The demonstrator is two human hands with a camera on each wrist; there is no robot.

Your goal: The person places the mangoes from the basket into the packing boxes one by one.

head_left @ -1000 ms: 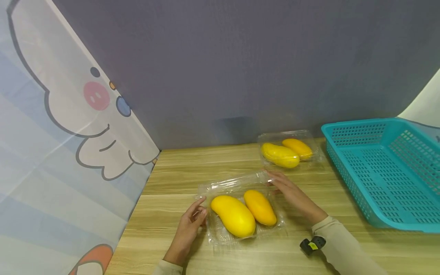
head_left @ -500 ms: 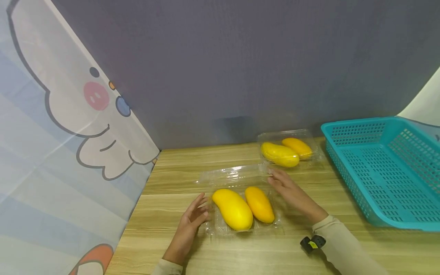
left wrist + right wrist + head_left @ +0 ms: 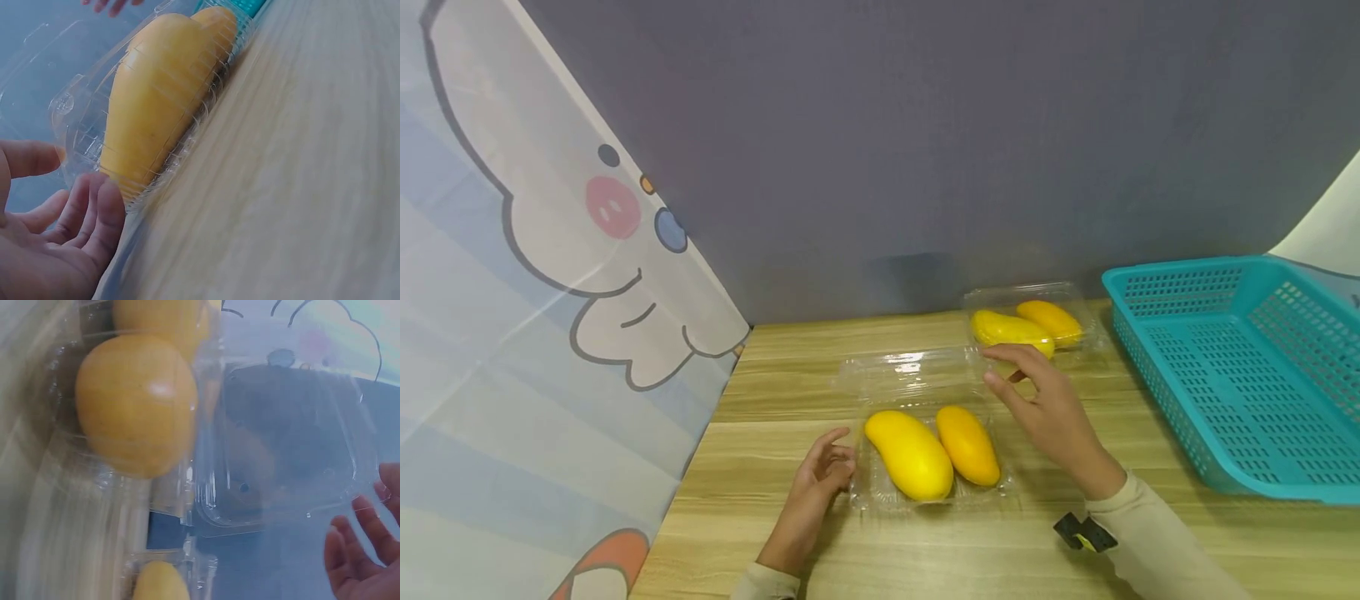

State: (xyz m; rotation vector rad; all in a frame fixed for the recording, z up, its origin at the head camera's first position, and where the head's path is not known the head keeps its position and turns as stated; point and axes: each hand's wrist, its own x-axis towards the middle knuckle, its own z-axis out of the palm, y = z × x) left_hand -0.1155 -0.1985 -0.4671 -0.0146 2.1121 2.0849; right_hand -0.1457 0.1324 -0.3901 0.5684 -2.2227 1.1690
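Two yellow mangoes lie side by side in a clear plastic clamshell box (image 3: pixel 887 500) at the middle of the table: a bigger one (image 3: pixel 913 457) on the left and a smaller, more orange one (image 3: pixel 967 446). The box's hinged lid (image 3: pixel 917 375) is tipped back behind them. My left hand (image 3: pixel 812 487) stays at the box's left side, fingers loosely bent; in the left wrist view its fingertips (image 3: pixel 106 187) are right at the corner. At the lid's right corner is my right hand (image 3: pixel 1048 408), thumb and forefinger spread apart, fingertips (image 3: pixel 362 506) at the lid's edge.
Behind my right hand, a second clear box (image 3: pixel 1018 293) with two mangoes (image 3: pixel 1051 323) stands against the grey backdrop (image 3: pixel 850 167). A turquoise plastic basket (image 3: pixel 1213 479) takes up the right side. A cartoon-printed sheet (image 3: pixel 535 333) borders the table on the left.
The lid has tipped further back, away from me. My right hand has moved up along the lid's edge and spread its thumb and forefinger. My left hand has barely moved.
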